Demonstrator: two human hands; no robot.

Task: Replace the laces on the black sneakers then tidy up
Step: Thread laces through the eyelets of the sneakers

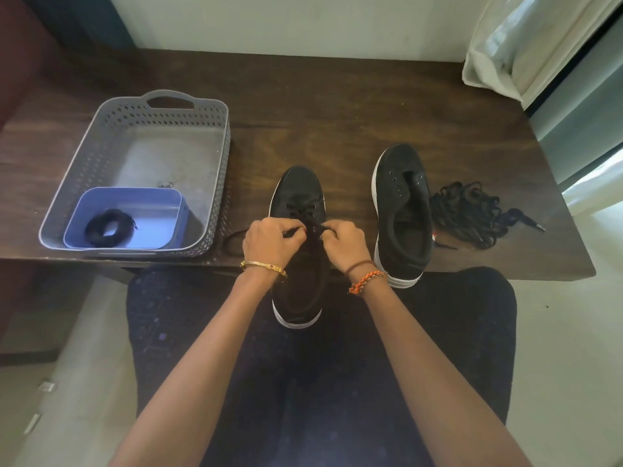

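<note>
A black sneaker with a white sole point(298, 187) lies at the table's front edge, heel over my lap, with a black lace crossed through its front eyelets. My left hand point(269, 239) pinches the lace at the left eyelet row. My right hand point(344, 242) pinches the lace at the right row. A loop of that lace point(232, 242) trails left onto the table. A second black sneaker point(403, 210) stands to the right with bare eyelets. Beside it lies a heap of loose black laces point(472, 212). A coiled black lace point(106, 229) sits in a blue box point(158, 200).
The blue box stands inside a grey perforated basket point(101, 129) on the left of the dark wooden table point(337, 106). A pale curtain point(526, 42) hangs at the back right. My lap in dark cloth lies under the table's front edge.
</note>
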